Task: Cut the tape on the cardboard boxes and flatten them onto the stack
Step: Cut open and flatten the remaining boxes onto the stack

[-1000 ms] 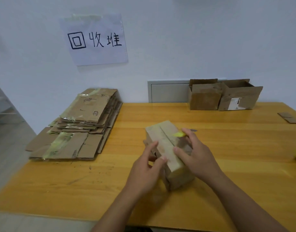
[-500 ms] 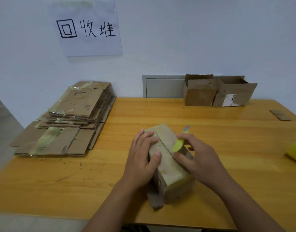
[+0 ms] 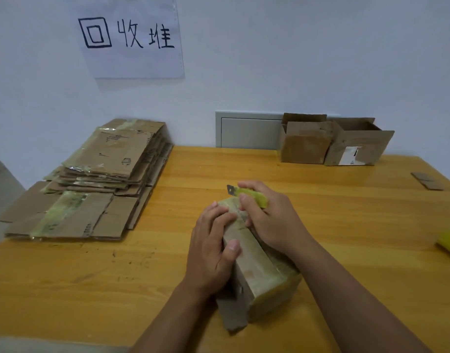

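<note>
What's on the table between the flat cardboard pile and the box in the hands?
Nothing: the head view shows only bare wooden table between the stack and the box.

A paper sign (image 3: 131, 38) on the wall reads "回收堆" in black handwritten strokes.

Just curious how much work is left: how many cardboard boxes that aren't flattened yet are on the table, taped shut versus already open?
Taped-shut brown cardboard box under the hands: 1
Open brown cardboard boxes by the wall: 2
Total: 3
</note>
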The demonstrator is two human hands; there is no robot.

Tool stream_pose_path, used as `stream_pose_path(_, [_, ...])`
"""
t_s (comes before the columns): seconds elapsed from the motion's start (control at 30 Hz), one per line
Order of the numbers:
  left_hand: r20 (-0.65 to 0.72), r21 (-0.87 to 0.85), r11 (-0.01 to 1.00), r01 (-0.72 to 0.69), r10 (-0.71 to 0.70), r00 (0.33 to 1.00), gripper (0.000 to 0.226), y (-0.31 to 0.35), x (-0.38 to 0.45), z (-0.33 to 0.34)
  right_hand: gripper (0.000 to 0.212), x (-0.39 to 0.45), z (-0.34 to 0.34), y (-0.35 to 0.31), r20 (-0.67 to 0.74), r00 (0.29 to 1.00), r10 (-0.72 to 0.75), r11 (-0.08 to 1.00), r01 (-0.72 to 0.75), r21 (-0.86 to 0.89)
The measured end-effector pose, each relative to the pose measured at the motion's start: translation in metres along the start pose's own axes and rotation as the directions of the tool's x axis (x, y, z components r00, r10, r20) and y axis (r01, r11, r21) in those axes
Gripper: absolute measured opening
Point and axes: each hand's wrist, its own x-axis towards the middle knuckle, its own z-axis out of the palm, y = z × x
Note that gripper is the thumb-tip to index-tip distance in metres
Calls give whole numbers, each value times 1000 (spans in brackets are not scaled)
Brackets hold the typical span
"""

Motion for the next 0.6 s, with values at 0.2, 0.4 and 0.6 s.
stream_pose_path(0.2, [-24,-32,999,-10,10,1000,53,-3,-1,3,37,-3,0,3,6,1000,-26,992,26,-125])
stream_pose_path(0.4, [-23,-26,1000,0,0,1000,53,-4,-1,4,43,-4,0,-2,26,999,-32,989,36,-142])
stream_pose_path(0.6, [-15,1,1000,12,-12,1000,54,-2,-1,4,35,-5,1,-2,63,996,-60,972,72,-224])
